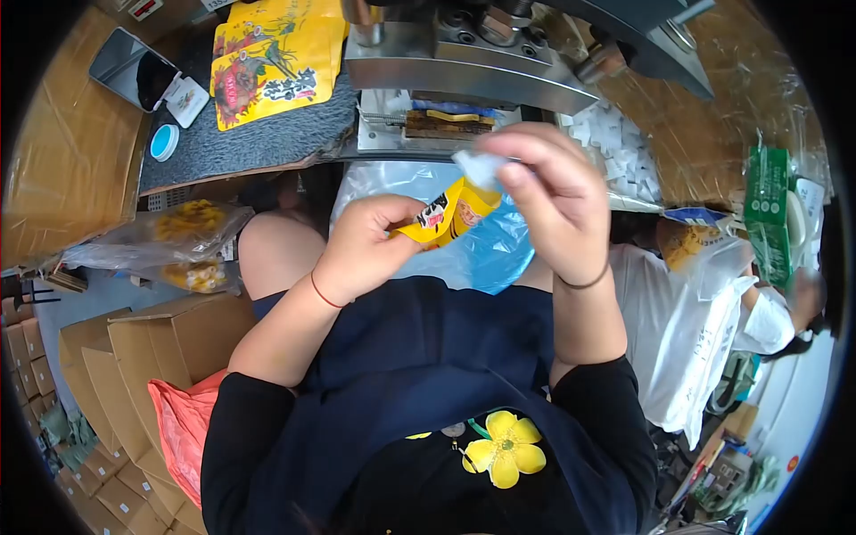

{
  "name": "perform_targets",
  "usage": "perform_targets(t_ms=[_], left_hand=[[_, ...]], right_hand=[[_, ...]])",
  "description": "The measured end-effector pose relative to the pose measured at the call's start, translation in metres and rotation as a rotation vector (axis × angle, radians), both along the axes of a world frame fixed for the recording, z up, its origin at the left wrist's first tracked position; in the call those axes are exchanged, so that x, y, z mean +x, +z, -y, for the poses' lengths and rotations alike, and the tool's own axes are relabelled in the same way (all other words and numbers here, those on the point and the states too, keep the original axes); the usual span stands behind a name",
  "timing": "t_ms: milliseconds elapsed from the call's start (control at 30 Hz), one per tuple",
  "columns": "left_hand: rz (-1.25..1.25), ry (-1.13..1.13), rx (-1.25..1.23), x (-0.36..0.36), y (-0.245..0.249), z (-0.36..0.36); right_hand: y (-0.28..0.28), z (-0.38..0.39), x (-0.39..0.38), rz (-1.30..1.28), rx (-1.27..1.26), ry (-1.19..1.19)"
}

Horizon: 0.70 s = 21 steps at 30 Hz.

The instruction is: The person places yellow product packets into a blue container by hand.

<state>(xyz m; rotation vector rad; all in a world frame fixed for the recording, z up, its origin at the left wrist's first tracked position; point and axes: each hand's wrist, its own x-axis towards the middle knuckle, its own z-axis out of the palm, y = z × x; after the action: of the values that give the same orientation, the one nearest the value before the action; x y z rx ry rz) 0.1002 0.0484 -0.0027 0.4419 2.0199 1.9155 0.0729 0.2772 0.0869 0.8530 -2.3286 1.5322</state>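
My left hand [361,245] is closed around a yellow printed pouch [437,221], held tilted above my lap with its mouth toward the right. Between the thumb and fingers of my right hand [562,201] is a small whitish translucent piece [480,168], right at the pouch's upper end. Its shape is partly covered by my fingers. Beneath both hands a clear bluish plastic bag [486,260] hangs below the bench edge. Just beyond them stands a metal machine [464,67] with a wood-coloured block in its lower part.
Yellow printed pouches [267,85] lie stacked on the dark mat [294,143], near a phone [129,69] and a blue-topped round tin [164,143]. Small white pieces [620,147] fill the right side. Cardboard boxes [192,339] stand lower left. Another person's sleeve [765,321] shows at right.
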Motion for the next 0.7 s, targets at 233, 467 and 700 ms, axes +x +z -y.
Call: perform_targets(t_ms=[233,467,700], left_hand=[[0.567,-0.274,0.390,0.013,0.012,-0.021],[0.662,-0.176,0.449,0.000,-0.012,-0.024],[0.690,-0.055,0.507,-0.052,0.001,-0.012]], right_hand=[[-0.005,-0.031,0.001,0.188,0.231,0.054],[-0.038,-0.106,-0.032,-0.110,0.861,-0.625],[-0.070,-0.133,-0.053,-0.020,0.822,-0.533]])
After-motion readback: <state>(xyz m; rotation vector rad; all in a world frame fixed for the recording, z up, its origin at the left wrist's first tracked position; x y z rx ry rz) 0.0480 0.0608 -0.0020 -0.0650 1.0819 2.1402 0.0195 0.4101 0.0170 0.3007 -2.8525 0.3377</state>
